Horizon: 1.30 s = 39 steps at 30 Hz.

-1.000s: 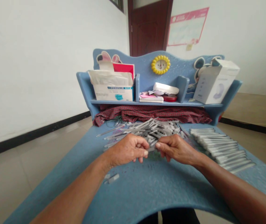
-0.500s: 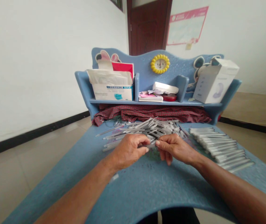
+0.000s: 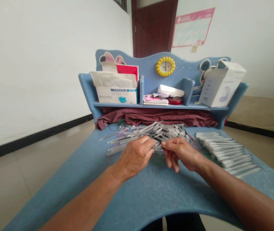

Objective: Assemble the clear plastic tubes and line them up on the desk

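Note:
My left hand (image 3: pixel 137 154) is closed, palm turned down, with its fingertips on one end of a slim, pale pen (image 3: pixel 158 147). Thumb and forefinger of my right hand (image 3: pixel 181 153) pinch the other end, while its lower fingers curl loosely beneath. Most of this pen is covered by my fingers. Right behind both hands lies a loose pile of clear and dark pens (image 3: pixel 161 130), some pointing out to the left. Off to the right, several similar pens lie side by side in a slanting row (image 3: pixel 230 153).
Along the back of the blue table (image 3: pixel 151 195) runs a raised shelf (image 3: pixel 187 106). It carries a mask box (image 3: pixel 116 94), papers (image 3: pixel 155 101), a red tin (image 3: pixel 175 101) and a white box (image 3: pixel 221 85). A checked cloth (image 3: pixel 158 116) is bunched under it.
My left hand has rolled over so its back faces up, and its fingers now cover more of the pen. The small clear piece by my left wrist is no longer visible. My right hand barely moved.

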{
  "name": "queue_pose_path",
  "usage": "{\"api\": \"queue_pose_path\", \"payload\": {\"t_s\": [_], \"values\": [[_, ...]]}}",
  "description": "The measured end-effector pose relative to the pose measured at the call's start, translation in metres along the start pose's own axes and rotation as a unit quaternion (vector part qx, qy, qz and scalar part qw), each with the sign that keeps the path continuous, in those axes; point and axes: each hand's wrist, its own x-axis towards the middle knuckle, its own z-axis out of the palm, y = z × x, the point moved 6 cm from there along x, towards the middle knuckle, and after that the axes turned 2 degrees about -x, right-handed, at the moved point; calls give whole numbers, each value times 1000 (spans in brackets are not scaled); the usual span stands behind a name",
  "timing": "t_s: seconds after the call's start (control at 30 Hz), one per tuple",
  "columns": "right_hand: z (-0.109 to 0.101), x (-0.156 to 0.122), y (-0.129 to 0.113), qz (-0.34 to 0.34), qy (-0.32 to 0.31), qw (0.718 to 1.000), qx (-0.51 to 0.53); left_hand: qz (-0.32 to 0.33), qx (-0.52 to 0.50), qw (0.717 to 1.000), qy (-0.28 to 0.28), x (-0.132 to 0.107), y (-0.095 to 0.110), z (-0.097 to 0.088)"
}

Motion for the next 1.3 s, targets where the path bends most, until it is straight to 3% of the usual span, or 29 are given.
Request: {"api": "queue_pose_path", "payload": {"t_s": [0.33,0.5,0.6,0.7,0.87,0.97,1.07,1.13,1.17,1.23,1.3], "values": [[-6,3,0,-12,21,999,-35,-22,53,996,-67,1,-2,2],[-4,0,1,-17,24,997,-74,-45,57,996,-44,0,-9,-7],[3,-5,-6,-49,32,979,-193,-109,29,993,15,-1,-26,-23],[35,-14,-24,-142,-32,916,-374,-192,-42,976,98,-5,-48,-41],[112,-23,-42,-257,-166,751,-585,-273,-206,923,175,-12,-69,-49],[143,-10,-38,-272,-165,673,-668,-302,-315,878,198,-15,-73,-47],[158,3,-30,-278,-154,630,-709,-317,-384,837,228,-18,-76,-49],[155,7,-28,-275,-149,629,-712,-326,-406,817,246,-21,-79,-52],[151,7,-28,-274,-148,642,-701,-331,-416,809,252,-22,-80,-53],[137,5,-32,-271,-147,702,-642,-337,-436,793,260,-23,-82,-56],[118,4,-33,-254,-146,789,-540,-335,-461,778,265,-23,-81,-58]]}}
